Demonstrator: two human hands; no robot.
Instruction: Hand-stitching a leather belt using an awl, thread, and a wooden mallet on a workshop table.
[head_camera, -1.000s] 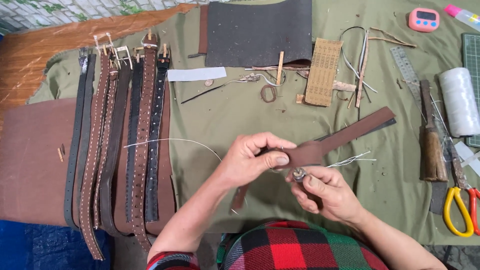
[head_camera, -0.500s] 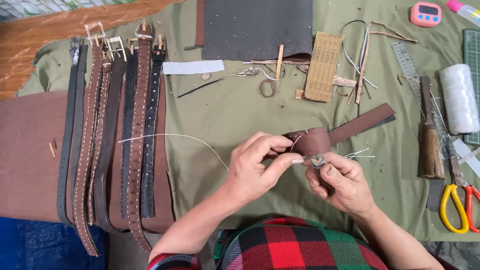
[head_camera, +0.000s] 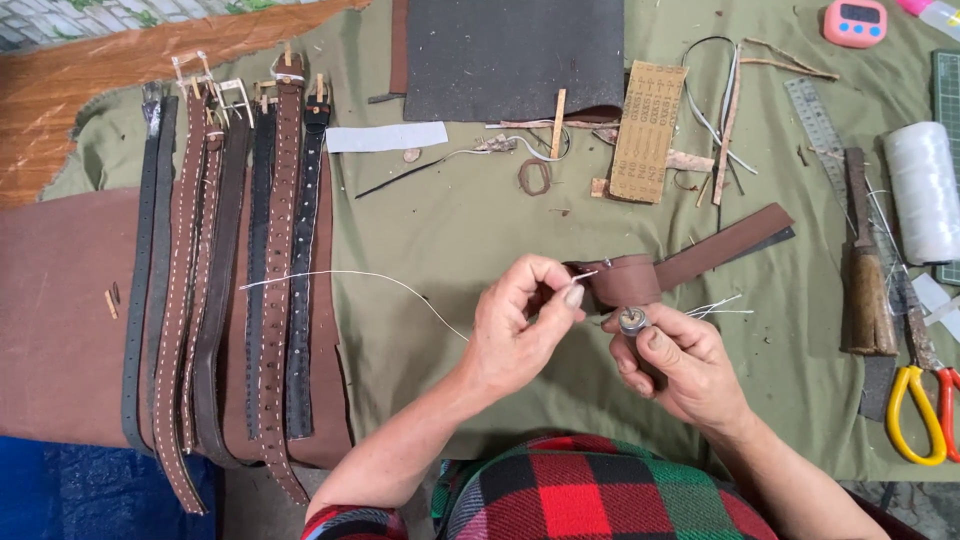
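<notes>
Brown leather strap (head_camera: 690, 262), folded end pinched in right hand (head_camera: 680, 365) fingers beside small metal fitting (head_camera: 633, 321). White thread (head_camera: 400, 283) gripped tight between left hand (head_camera: 525, 320) fingers, trailing leftward over green-clothed surface (head_camera: 450, 220). Best pulled steadily, straight from the fold, strap kept firmly clamped. Finished belts (head_camera: 230, 290) well left; scissors (head_camera: 920, 410) far right.
</notes>
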